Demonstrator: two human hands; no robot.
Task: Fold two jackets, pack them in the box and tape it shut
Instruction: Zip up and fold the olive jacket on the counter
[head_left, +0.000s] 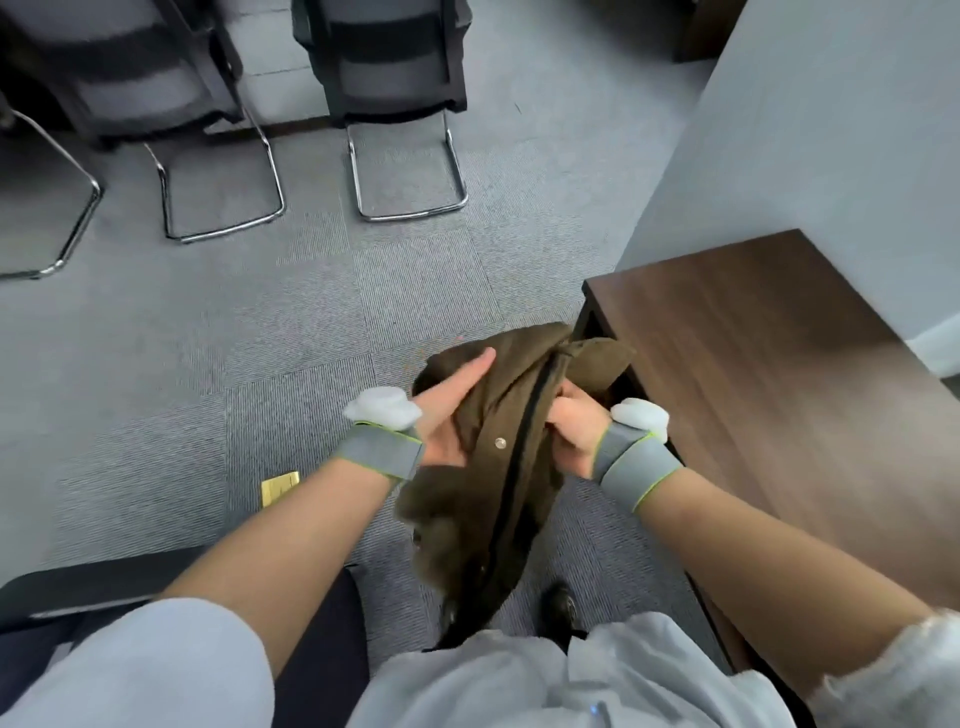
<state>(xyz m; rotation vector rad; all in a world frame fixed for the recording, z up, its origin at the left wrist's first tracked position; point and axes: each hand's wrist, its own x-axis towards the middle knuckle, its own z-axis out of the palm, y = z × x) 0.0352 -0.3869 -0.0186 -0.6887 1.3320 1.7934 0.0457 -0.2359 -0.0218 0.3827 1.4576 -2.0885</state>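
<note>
A brown jacket (498, 467) with a black zipper and a metal snap hangs bunched in front of me above the carpet. My left hand (447, 410) lies against its left side, thumb stretched over the fabric and fingers hidden underneath. My right hand (574, 423) grips the fabric beside the zipper, fingers curled into the cloth. Both wrists wear grey straps with white pads. The jacket's lower end dangles toward my legs. No box, tape or second jacket is in view.
A dark wooden table (779, 374) stands at the right, its corner just beyond the jacket. Two cantilever chairs (384, 78) stand at the back on the grey carpet. A small brass floor plate (280, 488) sits left of my left forearm. A black seat (78, 587) is at lower left.
</note>
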